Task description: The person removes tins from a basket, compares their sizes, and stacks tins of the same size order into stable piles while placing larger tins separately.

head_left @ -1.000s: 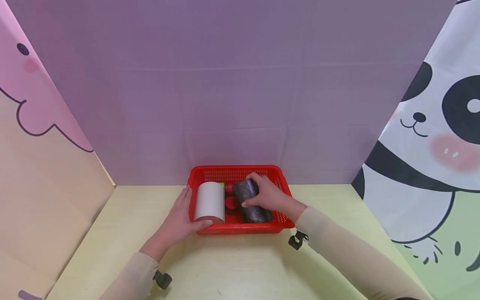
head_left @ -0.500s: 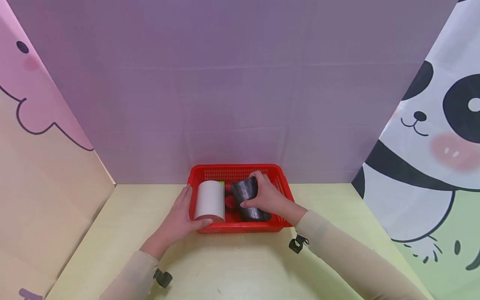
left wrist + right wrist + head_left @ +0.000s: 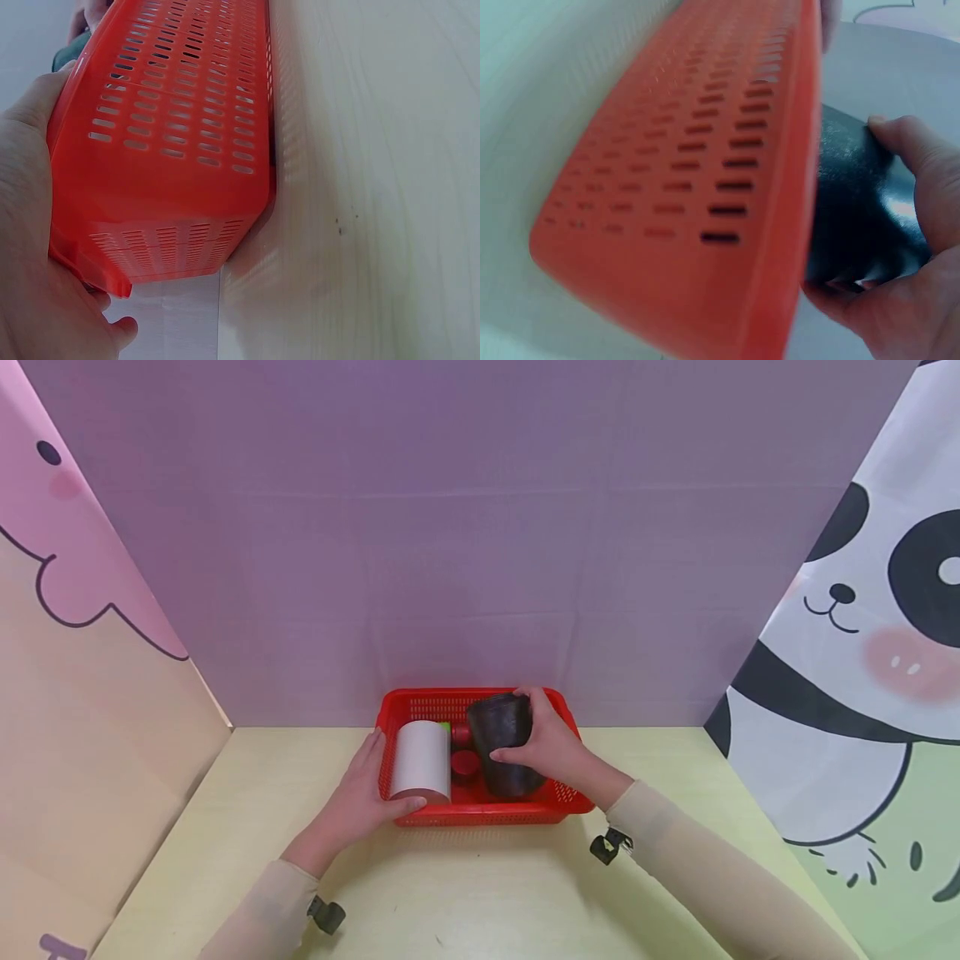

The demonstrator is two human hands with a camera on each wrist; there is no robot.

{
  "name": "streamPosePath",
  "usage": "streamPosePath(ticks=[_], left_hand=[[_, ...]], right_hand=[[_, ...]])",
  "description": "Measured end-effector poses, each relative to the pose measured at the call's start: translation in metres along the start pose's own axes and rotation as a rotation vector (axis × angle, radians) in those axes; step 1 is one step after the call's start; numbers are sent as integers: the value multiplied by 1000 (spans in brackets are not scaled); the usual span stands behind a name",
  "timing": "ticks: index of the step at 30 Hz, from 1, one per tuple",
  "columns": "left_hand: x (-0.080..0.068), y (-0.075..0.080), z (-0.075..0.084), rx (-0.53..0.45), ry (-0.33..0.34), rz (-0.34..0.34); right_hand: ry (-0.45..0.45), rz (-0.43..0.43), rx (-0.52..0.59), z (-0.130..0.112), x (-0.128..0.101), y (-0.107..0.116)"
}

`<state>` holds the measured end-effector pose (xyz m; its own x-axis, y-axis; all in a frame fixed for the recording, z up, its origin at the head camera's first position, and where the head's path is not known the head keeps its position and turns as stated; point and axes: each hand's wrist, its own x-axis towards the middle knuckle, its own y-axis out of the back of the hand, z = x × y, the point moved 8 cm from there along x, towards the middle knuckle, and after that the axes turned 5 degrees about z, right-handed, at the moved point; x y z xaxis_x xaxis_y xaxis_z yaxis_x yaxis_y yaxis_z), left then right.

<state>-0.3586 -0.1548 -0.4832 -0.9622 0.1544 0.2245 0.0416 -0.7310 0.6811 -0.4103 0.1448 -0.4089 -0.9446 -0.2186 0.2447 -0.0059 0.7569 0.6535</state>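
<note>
soft light, faint shadows on table [image 3: 480,902], glare on black container [image 3: 851,195], right wrist view blurred

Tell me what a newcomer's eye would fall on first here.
Probably the big panda picture at the far right. Then the red basket on the table, where the right hand grips a black cup-like thing. The left hand rests on the basket's near left corner, beside a white cylinder.

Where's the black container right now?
In the head view, the black container is in the right hand, at the right half of the red basket, beside the round red piece.
</note>
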Motion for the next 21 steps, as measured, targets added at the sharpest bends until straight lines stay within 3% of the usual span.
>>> streamPosePath(ticks=[8, 15, 21], left_hand=[[0, -1, -2, -2, 0, 2], [1, -1, -1, 1, -8, 3], [0, -2, -3, -3, 0, -2]], right_hand=[[22, 72, 106, 1, 2, 28], [-15, 107, 138, 13, 1, 54], [10, 172, 159, 23, 3, 78]])
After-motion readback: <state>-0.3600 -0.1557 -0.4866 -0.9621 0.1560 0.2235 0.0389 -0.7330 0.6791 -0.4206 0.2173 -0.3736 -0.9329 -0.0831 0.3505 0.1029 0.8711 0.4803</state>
